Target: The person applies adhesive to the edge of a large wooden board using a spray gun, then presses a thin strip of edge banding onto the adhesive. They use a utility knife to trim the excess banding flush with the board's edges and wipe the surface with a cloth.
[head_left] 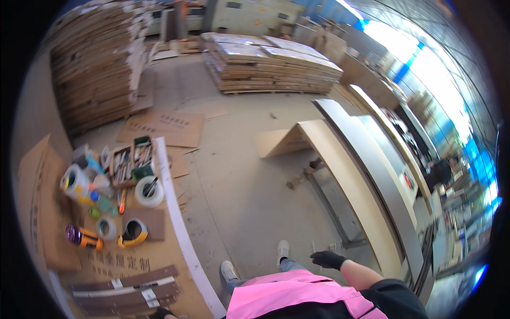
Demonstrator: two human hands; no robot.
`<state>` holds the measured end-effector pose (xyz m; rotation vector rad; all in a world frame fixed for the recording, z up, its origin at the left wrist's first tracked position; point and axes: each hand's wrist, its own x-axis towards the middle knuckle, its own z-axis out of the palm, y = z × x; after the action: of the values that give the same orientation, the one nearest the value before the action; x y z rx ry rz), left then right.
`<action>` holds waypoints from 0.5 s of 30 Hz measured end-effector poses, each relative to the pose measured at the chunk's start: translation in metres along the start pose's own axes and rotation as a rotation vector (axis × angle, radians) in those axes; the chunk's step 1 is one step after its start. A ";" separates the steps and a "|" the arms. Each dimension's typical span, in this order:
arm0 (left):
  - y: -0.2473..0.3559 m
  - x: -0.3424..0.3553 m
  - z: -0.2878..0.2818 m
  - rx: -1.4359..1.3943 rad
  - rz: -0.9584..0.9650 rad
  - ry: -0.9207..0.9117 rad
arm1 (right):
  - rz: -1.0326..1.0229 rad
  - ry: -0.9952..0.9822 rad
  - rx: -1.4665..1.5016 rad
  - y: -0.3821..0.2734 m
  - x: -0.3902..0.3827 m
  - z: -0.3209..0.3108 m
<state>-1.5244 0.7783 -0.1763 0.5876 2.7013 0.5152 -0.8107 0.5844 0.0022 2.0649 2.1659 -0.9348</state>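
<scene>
My right hand (327,260), in a black glove, hangs with loosely extended fingers beside a long pale board (372,221) and grey panel (382,191); I see nothing held in it. My left hand (159,313), also dark-gloved, is at the bottom edge near brown strips (122,298) with pale labels on a cardboard-covered bench (180,276); its fingers are mostly hidden. On the bench lie tape rolls (107,228), a yellow tape measure (127,240), an orange-and-purple tool (85,238), a large wrapped roll (74,181) and a box of small tools (125,162).
Tall stacked boards (90,80) stand back left, a low pallet stack (268,74) at the back, and cardboard sheets (159,127) on the floor (223,159). A metal frame (340,226) is under the right-hand boards. A dark-clothed person (441,171) appears far right.
</scene>
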 end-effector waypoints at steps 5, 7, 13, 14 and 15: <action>0.060 -0.004 0.011 0.037 0.110 -0.049 | 0.101 -0.133 0.035 -0.024 0.026 -0.015; 0.072 -0.011 0.012 0.038 0.130 -0.065 | 0.074 -0.182 -0.006 -0.014 0.031 -0.015; 0.086 -0.030 0.007 0.039 0.181 -0.083 | 0.114 -0.217 0.063 0.005 0.043 -0.017; 0.087 -0.032 0.006 0.041 0.189 -0.081 | 0.159 -0.212 0.076 0.004 0.039 -0.023; 0.089 -0.035 0.007 0.042 0.201 -0.081 | 0.202 -0.188 0.067 0.001 0.034 -0.029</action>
<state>-1.4623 0.8402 -0.1379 0.8789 2.5967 0.4752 -0.8031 0.6272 0.0123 2.0797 1.8216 -1.1379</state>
